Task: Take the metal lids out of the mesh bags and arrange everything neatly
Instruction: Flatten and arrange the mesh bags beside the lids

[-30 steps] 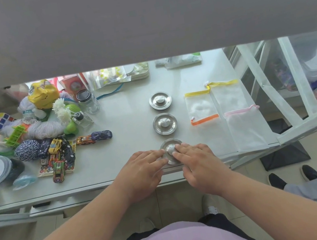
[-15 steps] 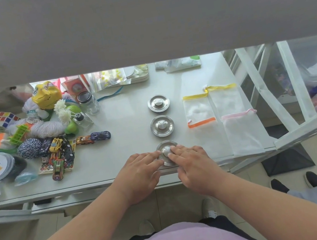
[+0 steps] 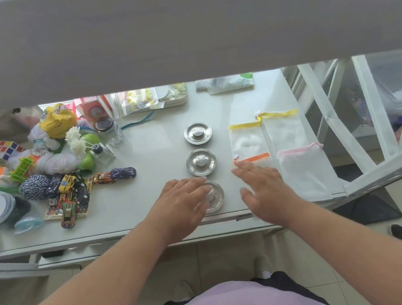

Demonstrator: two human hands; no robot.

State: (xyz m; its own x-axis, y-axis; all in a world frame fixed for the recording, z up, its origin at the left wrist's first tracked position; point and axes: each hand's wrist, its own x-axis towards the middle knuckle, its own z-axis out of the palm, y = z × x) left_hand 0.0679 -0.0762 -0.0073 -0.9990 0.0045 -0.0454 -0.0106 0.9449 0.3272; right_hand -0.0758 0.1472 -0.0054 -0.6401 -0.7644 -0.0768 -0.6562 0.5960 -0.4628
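Three round metal lids lie in a line on the grey table (image 3: 156, 143): the far lid (image 3: 197, 133), the middle lid (image 3: 201, 162) and the near lid (image 3: 214, 196) by the front edge. My left hand (image 3: 182, 206) hovers flat over the near lid's left side, fingers apart, holding nothing. My right hand (image 3: 265, 189) is spread open to the lid's right, its fingertips near the orange-trimmed mesh bag (image 3: 248, 144). Flat beside it lie a yellow-trimmed mesh bag (image 3: 283, 130) and a pink-trimmed mesh bag (image 3: 304, 172).
A heap of toys fills the table's left: toy cars (image 3: 70, 196), puzzle cubes (image 3: 2, 149), yarn (image 3: 34, 188), a glass jar (image 3: 109, 131), a yellow mask (image 3: 57, 119). A shelf board (image 3: 174, 24) overhangs the back. White frame bars (image 3: 386, 162) stand at the right. Someone's shoe (image 3: 401, 232) shows on the floor.
Both hands have let go of the near lid's knob. My right hand moved right toward the mesh bags and opened; my left hand flattened over the lid.
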